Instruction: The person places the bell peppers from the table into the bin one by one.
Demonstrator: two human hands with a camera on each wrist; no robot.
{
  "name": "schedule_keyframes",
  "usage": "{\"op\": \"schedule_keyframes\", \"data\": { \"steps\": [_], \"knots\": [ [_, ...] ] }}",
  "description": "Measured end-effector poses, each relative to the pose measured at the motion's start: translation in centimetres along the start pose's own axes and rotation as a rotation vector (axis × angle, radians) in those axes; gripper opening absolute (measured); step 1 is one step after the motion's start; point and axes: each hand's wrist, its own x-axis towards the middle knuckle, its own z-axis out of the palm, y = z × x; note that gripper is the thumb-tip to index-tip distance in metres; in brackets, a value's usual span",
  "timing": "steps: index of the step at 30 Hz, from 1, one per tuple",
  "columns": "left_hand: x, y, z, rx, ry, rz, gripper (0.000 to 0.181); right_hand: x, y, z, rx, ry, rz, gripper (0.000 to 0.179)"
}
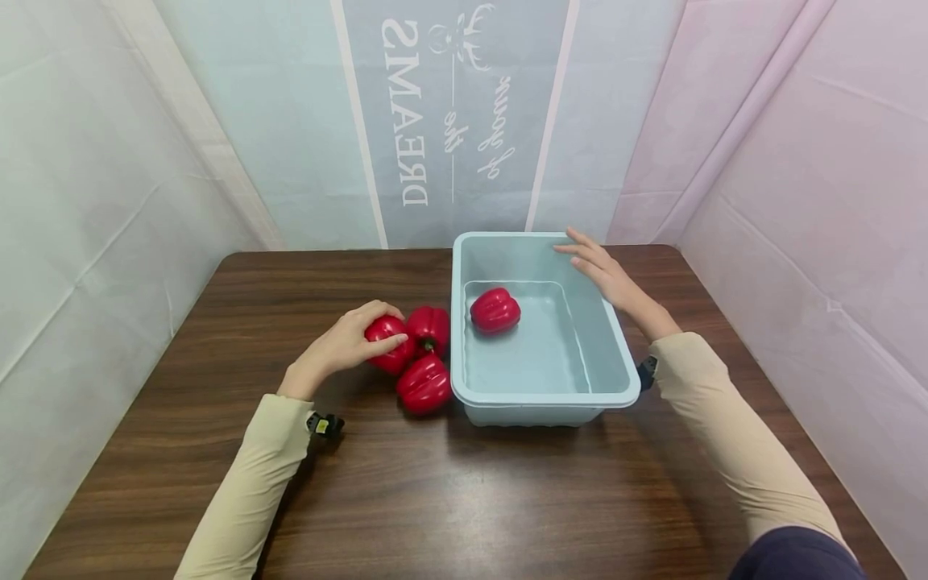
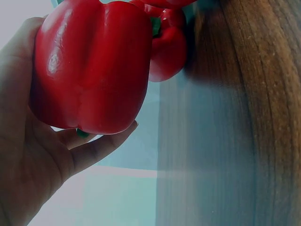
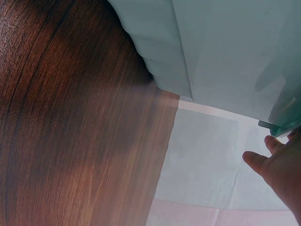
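Left of the pale blue plastic bin (image 1: pixel 544 399), my left hand (image 1: pixel 346 337) grips a shiny red bell pepper (image 1: pixel 393 359). In the left wrist view this pepper (image 2: pixel 94 70) sits between the thumb and the fingers, its green stem partly hidden underneath. Two more red bell peppers lie close by on the table: one pepper (image 1: pixel 429 327) farther back, the other pepper (image 1: pixel 424 387) nearer. Another red bell pepper (image 1: pixel 495 311) lies inside the bin, towards its left wall. My right hand (image 1: pixel 607 275) rests at the bin's far right rim, fingers extended over it.
The bin stands on a dark brown wooden table (image 1: pixel 478 499). Behind the table hangs a pale curtain (image 1: pixel 304 121) with mirrored lettering, and white cloth (image 1: pixel 834 266) encloses the sides.
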Motion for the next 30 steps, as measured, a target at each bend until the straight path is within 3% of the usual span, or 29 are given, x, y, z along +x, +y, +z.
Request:
{"op": "schedule_keyframes", "data": {
  "steps": [11, 30],
  "knots": [
    [0.1, 0.2, -0.3, -0.018, 0.017, -0.021, 0.040, 0.1, 0.3, -0.1, 0.005, -0.007, 0.010, 0.039],
    [0.9, 1.5, -0.9, -0.024, 0.071, 0.017, 0.041, 0.5, 0.3, -0.5, 0.016, -0.020, 0.002, 0.039]
  ]
}}
